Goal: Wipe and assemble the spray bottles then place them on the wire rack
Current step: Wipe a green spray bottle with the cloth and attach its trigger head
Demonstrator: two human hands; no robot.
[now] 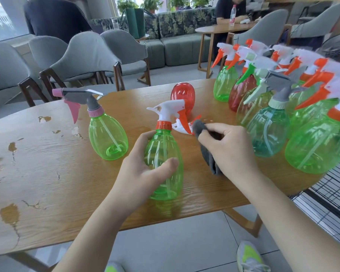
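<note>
Wooden counter (47,173), veneer worn in patches on the left side. Wire rack (330,197) shows at the lower right, beside the counter edge, below the bottle cluster.

Cluster of assembled spray bottles (267,122) crowds the right end, green, teal and red, triggers on.

Green bottle with orange-and-white trigger (165,154) stands near the front edge, centre. Left hand (143,173) wraps its belly, thumb across the front: grip closed on the bottle. Likely light, empty thin plastic; smooth and slippery, walls would flex under a squeeze. Best hold looks like the waist or the collar under the trigger.

Second green bottle, pink-and-grey trigger (106,134), stands apart to the left.

Red bottle body (183,95) lies behind, headless; loose trigger head (182,125) lies near it.

Right hand (228,146) clenches a grey cloth (208,150), just beside the held bottle.
</note>
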